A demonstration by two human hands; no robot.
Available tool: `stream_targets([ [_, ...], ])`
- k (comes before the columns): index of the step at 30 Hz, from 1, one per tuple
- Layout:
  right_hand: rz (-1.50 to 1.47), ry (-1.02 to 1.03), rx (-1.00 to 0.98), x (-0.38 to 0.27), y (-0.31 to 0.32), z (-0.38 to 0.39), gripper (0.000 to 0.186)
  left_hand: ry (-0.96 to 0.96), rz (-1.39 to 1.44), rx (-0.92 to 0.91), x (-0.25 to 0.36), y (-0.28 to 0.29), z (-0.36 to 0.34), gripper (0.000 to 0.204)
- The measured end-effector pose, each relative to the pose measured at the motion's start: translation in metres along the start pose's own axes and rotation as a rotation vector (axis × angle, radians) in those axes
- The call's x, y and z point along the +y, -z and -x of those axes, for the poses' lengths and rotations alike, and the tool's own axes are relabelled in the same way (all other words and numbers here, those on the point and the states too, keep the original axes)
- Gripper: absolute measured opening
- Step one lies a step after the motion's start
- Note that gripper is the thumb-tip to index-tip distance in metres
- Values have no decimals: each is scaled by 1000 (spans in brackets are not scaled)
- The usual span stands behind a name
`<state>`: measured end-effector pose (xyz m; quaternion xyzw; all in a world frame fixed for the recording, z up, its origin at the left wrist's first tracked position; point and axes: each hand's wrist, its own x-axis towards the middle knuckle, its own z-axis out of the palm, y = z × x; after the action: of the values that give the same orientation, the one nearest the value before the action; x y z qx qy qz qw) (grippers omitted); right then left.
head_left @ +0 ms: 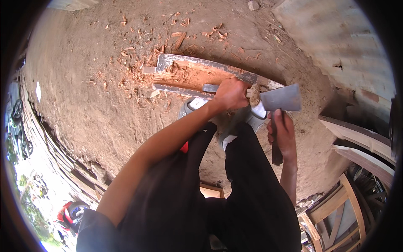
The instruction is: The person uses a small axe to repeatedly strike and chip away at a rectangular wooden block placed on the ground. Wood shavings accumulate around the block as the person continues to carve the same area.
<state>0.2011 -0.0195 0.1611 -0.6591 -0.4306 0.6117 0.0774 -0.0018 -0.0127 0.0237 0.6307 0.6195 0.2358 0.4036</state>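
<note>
Dirt ground [71,84]; left hand [232,93] gripping probable chisel [253,95], right hand [283,132] cleaver [282,98].

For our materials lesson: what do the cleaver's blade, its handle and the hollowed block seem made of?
Cleaver blade: likely steel, dull grey, its flat face faintly shiny.
Handle: dark, matte; wood or metal, unclear.
Hollowed block: wood, raw reddish inside with chopped fibres; apparently worn dark paint along the rim.
</note>
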Motion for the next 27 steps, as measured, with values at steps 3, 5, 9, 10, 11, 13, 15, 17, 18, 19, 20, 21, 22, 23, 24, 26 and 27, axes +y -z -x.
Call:
stream_targets([
  [3,-216,80,156,5,-2,5,43,-4,9,29,0,-5,-1,23],
  [5,-168,49,145,10,-13,3,45,-12,-3,33,1,-6,-3,23],
  [9,-102,-31,6,4,0,-6,46,-14,-29,73,0,-2,-1,23],
  [10,-183,-3,64,3,1,-4,45,-17,-23,92,2,-2,0,24],
  [11,-263,25,123,3,2,-3,44,-2,-21,73,4,-1,0,24],
  [13,-304,-11,150,9,-8,-4,43,28,-22,36,7,-1,-2,25],
  [15,-136,-51,42,21,-10,-6,45,-1,-34,31,9,-3,-2,26],
  [17,-17,19,38,18,1,-12,46,3,-45,44,4,-3,1,27],
  [18,-7,40,64,12,8,-14,47,15,-43,60,2,-3,2,28],
  [19,9,56,96,6,14,-14,47,27,-32,73,3,-4,2,28],
  [20,-102,56,179,0,9,-11,47,29,-38,57,2,-4,3,28],
  [21,-200,84,198,2,0,-10,48,31,-44,41,1,-4,2,29],
  [22,-294,116,225,7,-7,-9,48,26,-46,28,4,-4,-1,29],
  [23,-395,149,242,13,-12,-9,48,0,-48,31,4,-6,-1,29],
  [24,-140,83,169,21,-10,-9,48,-27,-50,35,5,-8,-2,28],
  [26,-113,-58,15,16,-1,-12,48,-35,-70,28,2,-6,0,27],
  [27,-98,-128,-62,13,3,-13,48,-19,-82,14,1,-5,2,26],
])
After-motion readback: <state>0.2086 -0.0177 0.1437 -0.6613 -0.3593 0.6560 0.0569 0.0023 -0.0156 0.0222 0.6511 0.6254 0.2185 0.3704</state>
